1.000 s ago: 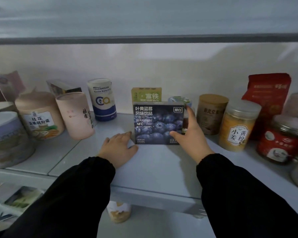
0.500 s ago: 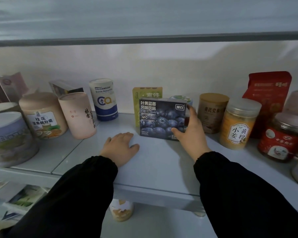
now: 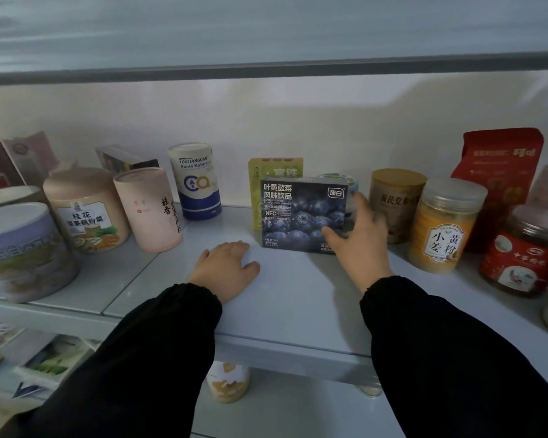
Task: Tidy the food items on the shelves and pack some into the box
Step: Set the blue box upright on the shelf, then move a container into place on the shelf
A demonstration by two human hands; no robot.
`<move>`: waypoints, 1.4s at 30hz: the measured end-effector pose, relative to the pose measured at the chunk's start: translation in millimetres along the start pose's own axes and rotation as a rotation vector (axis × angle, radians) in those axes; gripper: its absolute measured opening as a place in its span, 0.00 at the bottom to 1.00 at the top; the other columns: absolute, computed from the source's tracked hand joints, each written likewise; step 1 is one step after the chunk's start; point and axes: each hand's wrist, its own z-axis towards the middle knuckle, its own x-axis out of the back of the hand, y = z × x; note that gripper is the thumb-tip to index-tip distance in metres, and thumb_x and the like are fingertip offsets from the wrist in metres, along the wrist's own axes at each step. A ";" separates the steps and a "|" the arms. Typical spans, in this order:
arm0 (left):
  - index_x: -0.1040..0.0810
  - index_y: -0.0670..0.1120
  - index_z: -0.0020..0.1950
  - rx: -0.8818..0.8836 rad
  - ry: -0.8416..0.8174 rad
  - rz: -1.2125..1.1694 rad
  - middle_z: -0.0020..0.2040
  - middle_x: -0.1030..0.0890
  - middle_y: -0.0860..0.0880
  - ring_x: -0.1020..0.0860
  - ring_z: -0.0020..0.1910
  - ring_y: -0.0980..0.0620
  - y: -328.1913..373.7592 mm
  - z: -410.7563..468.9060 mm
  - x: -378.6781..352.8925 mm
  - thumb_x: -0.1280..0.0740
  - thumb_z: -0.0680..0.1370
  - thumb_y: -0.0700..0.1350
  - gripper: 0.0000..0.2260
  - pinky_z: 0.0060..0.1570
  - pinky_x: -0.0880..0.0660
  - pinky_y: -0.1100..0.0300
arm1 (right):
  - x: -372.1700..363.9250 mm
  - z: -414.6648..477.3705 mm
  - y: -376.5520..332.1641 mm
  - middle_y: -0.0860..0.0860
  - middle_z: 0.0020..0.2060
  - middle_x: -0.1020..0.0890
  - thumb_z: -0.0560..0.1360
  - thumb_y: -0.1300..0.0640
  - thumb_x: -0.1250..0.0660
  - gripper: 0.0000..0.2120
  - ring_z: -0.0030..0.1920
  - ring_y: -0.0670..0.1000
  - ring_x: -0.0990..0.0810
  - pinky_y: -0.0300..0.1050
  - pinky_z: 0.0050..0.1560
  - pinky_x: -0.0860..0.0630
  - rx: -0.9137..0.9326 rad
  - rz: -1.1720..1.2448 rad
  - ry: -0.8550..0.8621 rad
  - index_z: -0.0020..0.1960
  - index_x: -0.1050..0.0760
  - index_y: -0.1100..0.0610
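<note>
- Across the shelf, the blueberry drink box has gone back and a little right since a second ago. It now stands upright just in front of the green box.
- My right hand holds the blueberry box's right edge, thumb on the front and fingers curled behind, though blurred. My left hand lies flat on the shelf, fingers relaxed.
- Biggest risk, I judge: pushing too far tips the box back against the green one.
- Lesser: my fingers behind it knock the brown-lidded jar or the small can.
- Least: dragging my thumb off skews the box.
</note>
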 end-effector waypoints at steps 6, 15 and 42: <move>0.34 0.50 0.80 0.017 0.032 -0.053 0.79 0.31 0.50 0.33 0.77 0.48 -4.7 -16.5 7.2 0.41 0.85 0.55 0.24 0.78 0.40 0.51 | -15.5 -11.6 -19.2 0.48 0.41 0.26 0.76 0.57 0.31 0.10 0.40 0.43 0.30 0.47 0.44 0.27 0.490 0.032 -0.061 0.57 0.22 0.55; 0.30 0.49 0.77 0.202 0.067 -0.062 0.75 0.28 0.45 0.27 0.72 0.43 -52.1 -44.9 27.6 0.38 0.83 0.54 0.23 0.71 0.32 0.51 | -77.4 -22.5 -41.4 0.45 0.79 0.35 0.78 0.29 0.42 0.32 0.78 0.47 0.38 0.43 0.79 0.43 0.545 -0.310 -0.945 0.79 0.34 0.39; 0.41 0.42 0.71 0.507 0.677 -0.777 0.66 0.27 0.44 0.25 0.60 0.47 -109.8 54.9 30.4 0.18 0.67 0.49 0.43 0.52 0.30 0.56 | -165.3 -5.2 -85.5 0.47 0.69 0.25 0.81 0.47 0.33 0.20 0.71 0.46 0.30 0.38 0.72 0.36 0.521 -0.141 -0.883 0.72 0.25 0.47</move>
